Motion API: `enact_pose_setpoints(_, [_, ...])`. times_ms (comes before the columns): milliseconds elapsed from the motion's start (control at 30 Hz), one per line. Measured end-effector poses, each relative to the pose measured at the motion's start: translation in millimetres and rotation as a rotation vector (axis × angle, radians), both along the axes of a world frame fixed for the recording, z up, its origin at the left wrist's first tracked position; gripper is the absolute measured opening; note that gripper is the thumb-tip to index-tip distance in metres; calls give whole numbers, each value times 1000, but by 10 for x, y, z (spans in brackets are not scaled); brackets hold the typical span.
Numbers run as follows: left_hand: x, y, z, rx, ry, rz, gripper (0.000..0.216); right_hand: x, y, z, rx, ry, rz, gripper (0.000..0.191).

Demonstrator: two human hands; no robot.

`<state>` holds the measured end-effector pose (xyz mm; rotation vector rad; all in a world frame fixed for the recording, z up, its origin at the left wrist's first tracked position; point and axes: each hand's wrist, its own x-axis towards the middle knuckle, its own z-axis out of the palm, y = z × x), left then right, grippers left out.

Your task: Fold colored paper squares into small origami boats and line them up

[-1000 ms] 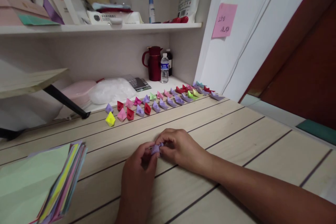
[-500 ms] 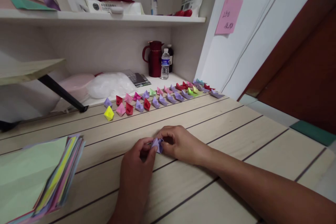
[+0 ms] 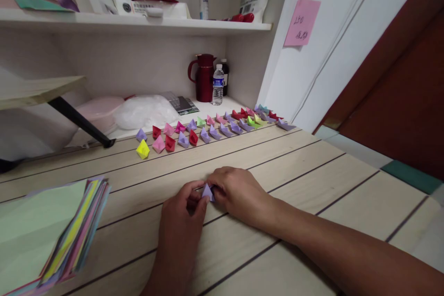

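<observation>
A small folded purple paper boat [image 3: 208, 193] is pinched between my two hands, just above the middle of the wooden table [image 3: 263, 259]. My left hand [image 3: 185, 206] grips its left side with thumb and forefinger. On the right side, the fingers of my right hand [image 3: 236, 192] close round the paper and hide part of it. Beyond my hands stand two rows of finished paper boats, among them a yellow boat [image 3: 143, 149], a pink boat [image 3: 158, 144] and a purple boat [image 3: 183, 139].
A stack of coloured paper [image 3: 45, 226] lies at the left. Behind the boats, a white shelf unit [image 3: 166, 25] holds a dark red jug [image 3: 204, 78], a water bottle [image 3: 218, 85] and a white plastic bag [image 3: 145, 112]. A black bracket leg [image 3: 81, 122] reaches the table at the left.
My right hand has turned and its fingers have closed in further over the purple paper boat, so less of its right side shows. My left hand keeps its pinch almost in place.
</observation>
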<state>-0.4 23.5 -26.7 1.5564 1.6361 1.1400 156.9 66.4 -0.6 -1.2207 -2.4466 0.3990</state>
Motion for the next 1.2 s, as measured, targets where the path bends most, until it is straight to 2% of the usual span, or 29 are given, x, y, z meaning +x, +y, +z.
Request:
enact_pose_setpoints(200, [-19, 8, -16, 112, 19, 39, 20, 31, -6, 91, 35, -99, -30, 13])
enact_pose_setpoints(400, [-14, 30, -9, 183, 39, 43, 20, 15, -2, 71, 61, -91, -7, 10])
enact_pose_setpoints(633, [-18, 30, -18, 123, 55, -55, 25, 19, 16, 12, 57, -40, 39, 9])
enact_pose_setpoints(767, [-11, 6, 8, 61, 17, -86, 21, 28, 38, -3, 51, -3, 78, 9])
enact_pose_setpoints(1200, [20, -1, 78, -23, -52, -69, 14, 65, 82, -44, -28, 50, 115, 3])
